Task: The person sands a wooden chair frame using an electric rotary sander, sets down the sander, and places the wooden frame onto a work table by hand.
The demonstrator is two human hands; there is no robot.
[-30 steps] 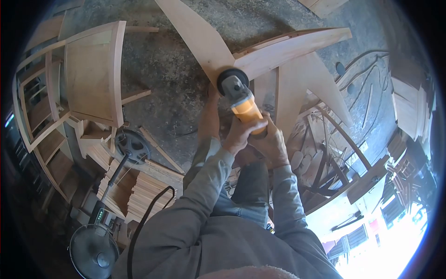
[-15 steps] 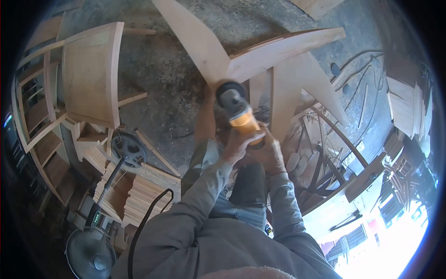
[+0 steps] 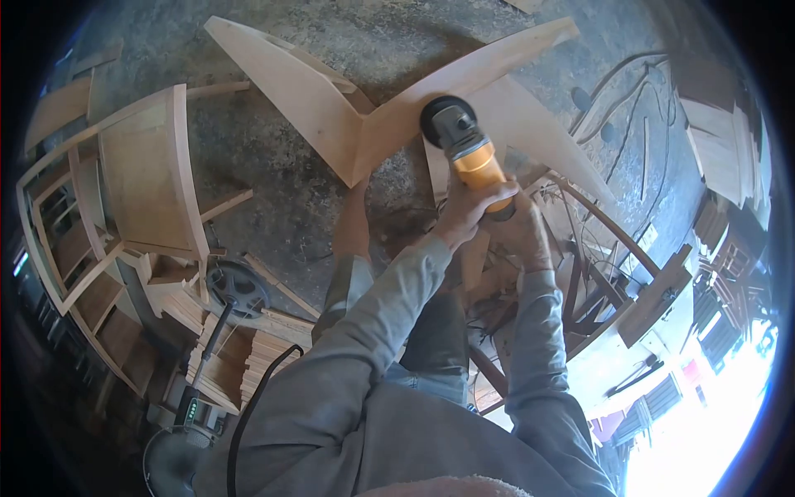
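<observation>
A yellow-and-black angle grinder slants up and to the left in front of me. My left hand is closed round its body, with the thumb across the top. At the tool's rear end, my right hand is closed on it too, its fingers partly hidden. The grinder's round black head lies over the right panel of a V-shaped wooden piece; whether the disc touches the wood I cannot tell. The left panel joins it at a corner. My bare foot and lower leg are against that corner.
A wooden cabinet frame stands on the left, near stacked boards and a fan. Another pale curved panel leans behind the grinder. Cables and wood scraps lie on the concrete floor to the right.
Both hands have carried the grinder up and right, from the corner of the V onto the right panel. My view has shifted, and the wooden piece appears lower and further left.
</observation>
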